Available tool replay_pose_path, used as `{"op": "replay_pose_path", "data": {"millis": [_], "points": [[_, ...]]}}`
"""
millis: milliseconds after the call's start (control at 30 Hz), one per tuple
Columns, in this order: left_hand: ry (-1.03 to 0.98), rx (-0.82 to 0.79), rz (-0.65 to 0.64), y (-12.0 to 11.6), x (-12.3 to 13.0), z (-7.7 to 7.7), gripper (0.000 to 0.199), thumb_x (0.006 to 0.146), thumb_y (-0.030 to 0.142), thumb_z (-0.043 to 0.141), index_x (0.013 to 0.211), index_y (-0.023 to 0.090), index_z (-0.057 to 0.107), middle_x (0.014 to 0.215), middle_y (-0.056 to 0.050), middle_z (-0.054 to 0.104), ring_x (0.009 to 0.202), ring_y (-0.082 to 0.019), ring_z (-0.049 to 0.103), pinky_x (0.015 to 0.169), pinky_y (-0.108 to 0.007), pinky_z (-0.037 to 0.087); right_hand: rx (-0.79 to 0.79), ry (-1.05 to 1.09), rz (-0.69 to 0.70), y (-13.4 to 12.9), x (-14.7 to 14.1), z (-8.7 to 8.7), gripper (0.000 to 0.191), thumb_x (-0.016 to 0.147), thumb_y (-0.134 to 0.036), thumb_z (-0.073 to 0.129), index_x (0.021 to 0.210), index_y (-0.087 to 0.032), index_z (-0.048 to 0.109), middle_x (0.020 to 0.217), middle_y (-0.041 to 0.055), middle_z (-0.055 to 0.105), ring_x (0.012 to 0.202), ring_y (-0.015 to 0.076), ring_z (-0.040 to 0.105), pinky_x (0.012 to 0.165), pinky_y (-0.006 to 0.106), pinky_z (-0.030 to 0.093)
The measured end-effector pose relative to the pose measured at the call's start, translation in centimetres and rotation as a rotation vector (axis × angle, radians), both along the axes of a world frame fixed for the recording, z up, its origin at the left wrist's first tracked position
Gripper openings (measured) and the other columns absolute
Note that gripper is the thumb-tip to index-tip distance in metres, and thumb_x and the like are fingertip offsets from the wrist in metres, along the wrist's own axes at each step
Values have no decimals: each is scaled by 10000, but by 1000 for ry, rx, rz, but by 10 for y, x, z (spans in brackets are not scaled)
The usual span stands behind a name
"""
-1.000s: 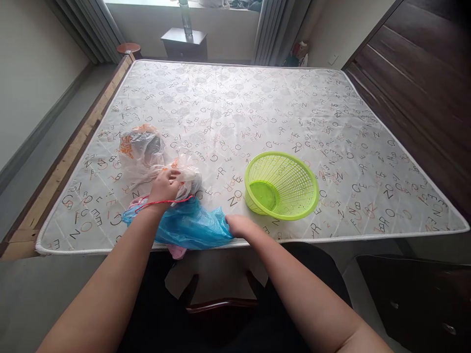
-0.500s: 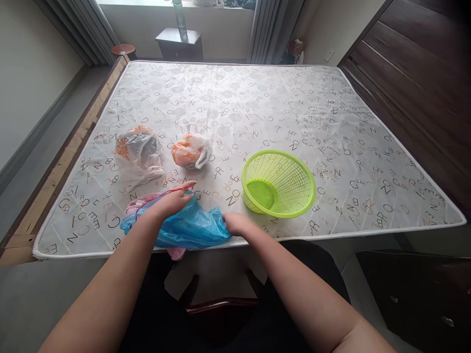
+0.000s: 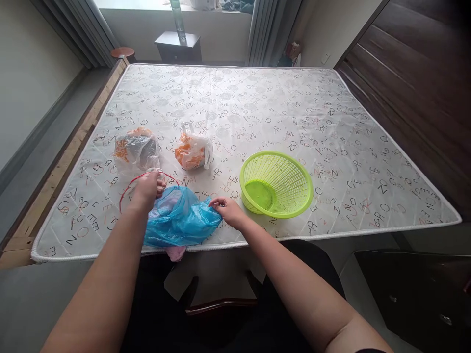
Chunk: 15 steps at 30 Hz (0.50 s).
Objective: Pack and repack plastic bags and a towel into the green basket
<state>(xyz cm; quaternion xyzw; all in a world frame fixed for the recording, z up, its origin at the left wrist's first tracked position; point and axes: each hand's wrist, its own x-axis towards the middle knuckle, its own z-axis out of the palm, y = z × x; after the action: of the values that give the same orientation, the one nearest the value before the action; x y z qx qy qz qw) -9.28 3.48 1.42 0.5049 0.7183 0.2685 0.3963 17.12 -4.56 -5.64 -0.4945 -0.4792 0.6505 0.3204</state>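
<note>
Two grips noted: left fingers (image 3: 156,182) clenched on a red cord (image 3: 127,196), newly raised, drawing open a blue plastic bag (image 3: 180,220); right fingers (image 3: 217,202) pinching the bag's rim. Bag lies at the near edge of the mattress (image 3: 331,147); orange-filled clear bag (image 3: 193,152) at 12 o'clock, lime-green plastic basket (image 3: 275,184) at 2 o'clock.

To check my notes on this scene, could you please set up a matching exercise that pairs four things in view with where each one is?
Things:
A. Left hand
B. Right hand
C. Lime-green plastic basket
D. Clear plastic bag with orange contents

Places:
1. Beyond the blue plastic bag on the mattress
2. Fingertips on the blue bag's edge
3. Within a loop of red cord
4. Tilted, right of both hands

Pairs: A-3, B-2, C-4, D-1
</note>
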Motion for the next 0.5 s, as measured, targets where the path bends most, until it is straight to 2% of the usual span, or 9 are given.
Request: {"op": "replay_pose_path", "data": {"millis": [67, 100, 167, 200, 267, 333, 367, 433, 500], "points": [[-121, -136, -128, -4, -2, 7, 582, 910, 634, 460, 1104, 141, 699, 625, -82, 665, 365, -126, 439, 365, -242, 335, -106, 282, -45, 2, 0, 10, 173, 857, -376, 701, 909, -211, 710, 765, -23, 617, 608, 93, 473, 552, 212, 370], [-139, -151, -206, -8, 1, 10, 571, 871, 647, 542, 1079, 146, 719, 599, -68, 660, 346, -114, 418, 356, -235, 321, -146, 393, -61, 2, 1, 16, 221, 816, -409, 752, 906, -211, 708, 769, -24, 621, 607, 90, 475, 543, 208, 373], [-172, -63, -293, -18, 12, 15, 537, 814, 623, 665, 1079, 162, 739, 653, -64, 705, 388, -119, 497, 408, -238, 408, -185, 539, -68, 1, 2, 28, 296, 741, -432, 835, 896, -211, 713, 772, -23, 627, 616, 88, 488, 538, 203, 389], [-190, 21, -298, -22, 19, 16, 538, 815, 615, 675, 1098, 162, 739, 725, -77, 741, 468, -146, 587, 486, -258, 488, -192, 586, -61, 0, 3, 33, 310, 717, -429, 860, 887, -211, 718, 771, -24, 627, 626, 89, 499, 544, 203, 402], [-261, 140, -321, -27, 31, 13, 588, 840, 621, 651, 1193, 155, 716, 972, -132, 786, 803, -239, 734, 751, -339, 588, -203, 657, -20, -1, 3, 41, 310, 699, -416, 881, 876, -215, 725, 787, -21, 635, 657, 97, 533, 576, 214, 444], [-313, 109, -431, -28, 39, 5, 648, 857, 620, 632, 1337, 185, 649, 1254, -157, 729, 1185, -311, 665, 1002, -415, 526, -172, 677, -2, -2, 3, 45, 282, 711, -406, 873, 864, -219, 729, 811, -16, 651, 698, 111, 570, 624, 238, 485], [-308, 60, -497, -28, 42, 0, 650, 862, 617, 625, 1374, 216, 628, 1343, -142, 688, 1292, -318, 600, 1073, -428, 477, -120, 656, -39, -2, 3, 45, 255, 728, -400, 858, 859, -222, 730, 821, -14, 661, 722, 119, 587, 656, 251, 502], [-272, -71, -607, -29, 46, -12, 568, 868, 607, 614, 1311, 258, 680, 1371, -103, 676, 1335, -317, 567, 1132, -427, 422, 47, 539, -190, 0, 4, 42, 186, 782, -379, 807, 867, -229, 735, 846, -6, 685, 785, 137, 621, 739, 277, 529], [-263, -181, -674, -31, 50, -20, 453, 870, 583, 609, 1147, 257, 758, 1268, -88, 730, 1275, -318, 612, 1128, -416, 426, 245, 350, -343, 3, 6, 37, 150, 850, -354, 726, 949, -242, 743, 964, 15, 720, 916, 166, 655, 861, 314, 542]]}}
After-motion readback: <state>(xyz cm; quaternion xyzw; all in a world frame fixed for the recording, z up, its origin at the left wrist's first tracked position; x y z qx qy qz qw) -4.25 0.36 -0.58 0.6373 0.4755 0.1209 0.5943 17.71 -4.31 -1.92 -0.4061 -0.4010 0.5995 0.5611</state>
